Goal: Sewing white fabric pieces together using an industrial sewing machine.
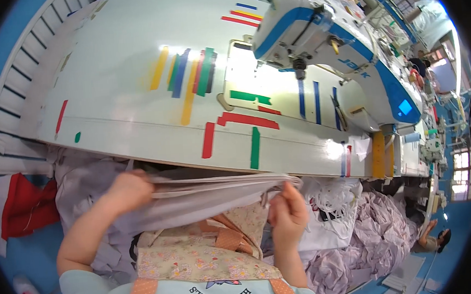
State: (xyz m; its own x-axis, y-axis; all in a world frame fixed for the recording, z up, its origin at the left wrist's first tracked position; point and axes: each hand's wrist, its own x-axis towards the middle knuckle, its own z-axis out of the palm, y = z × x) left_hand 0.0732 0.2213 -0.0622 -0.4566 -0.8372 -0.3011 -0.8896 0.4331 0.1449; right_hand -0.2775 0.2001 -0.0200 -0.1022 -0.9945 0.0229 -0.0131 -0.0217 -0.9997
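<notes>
A pale lilac-grey piece of fabric (211, 195) is stretched in folds between my two hands, just in front of the table's near edge and above my lap. My left hand (131, 190) is closed on its left end and slightly blurred. At the other end, my right hand (287, 209) pinches the gathered folds between thumb and fingers. Below the cloth lies my flowered apron (199, 259) with orange straps. More of the same pale cloth (82, 185) hangs under the table at my left.
A white and blue sewing machine (326, 37) stands on the white table (128, 100), which bears coloured tape strips. Small scissors (339, 112) lie near it. Heaped lilac cloth (372, 230) and white strips (332, 197) are at my right; red cloth (29, 205) is at left. Another person (433, 237) is far right.
</notes>
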